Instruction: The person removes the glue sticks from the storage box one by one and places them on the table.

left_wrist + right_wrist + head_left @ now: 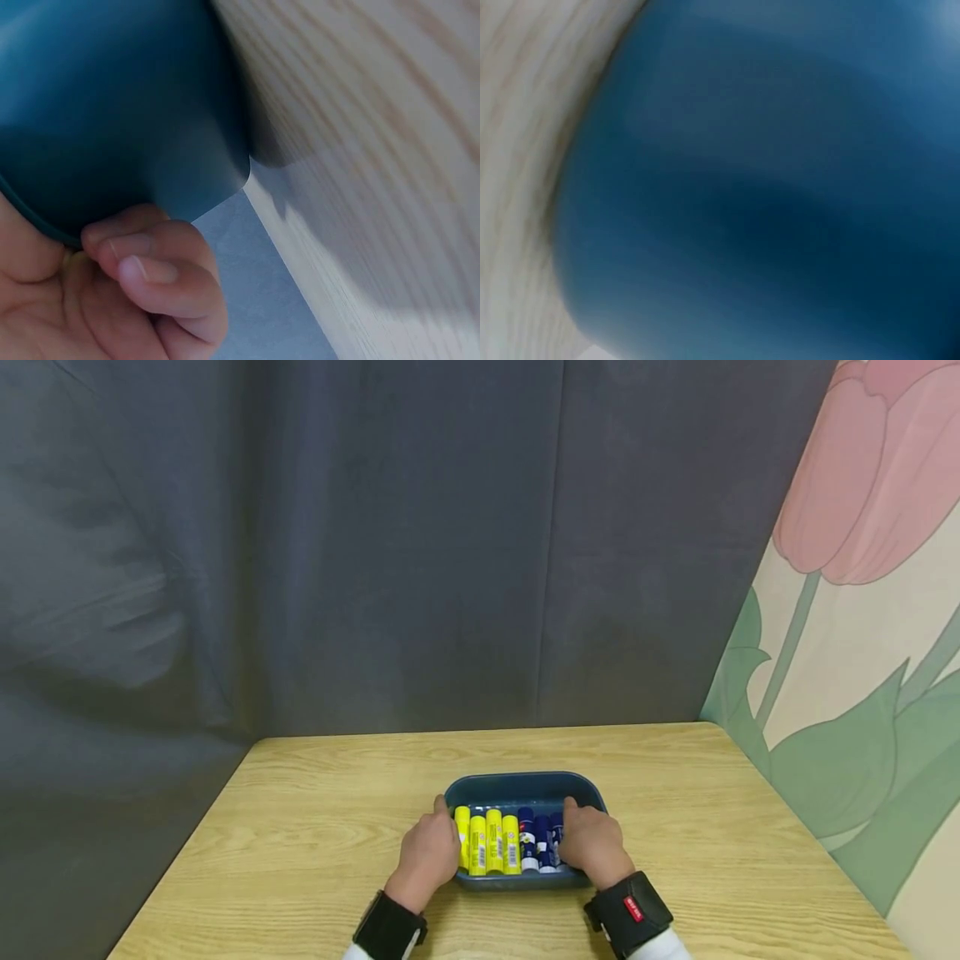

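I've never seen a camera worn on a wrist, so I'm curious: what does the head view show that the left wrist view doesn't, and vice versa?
Only the head view shows the dark blue tubes, the right hand, the dark curtain and the painted flower.

Only the left wrist view shows the left hand's fingers curled against the tray's outer wall, and a grey surface past the table edge.

Both show the left hand, the tray and the wooden table.

Head camera faces forward and down; close wrist views share the tray (525, 882).
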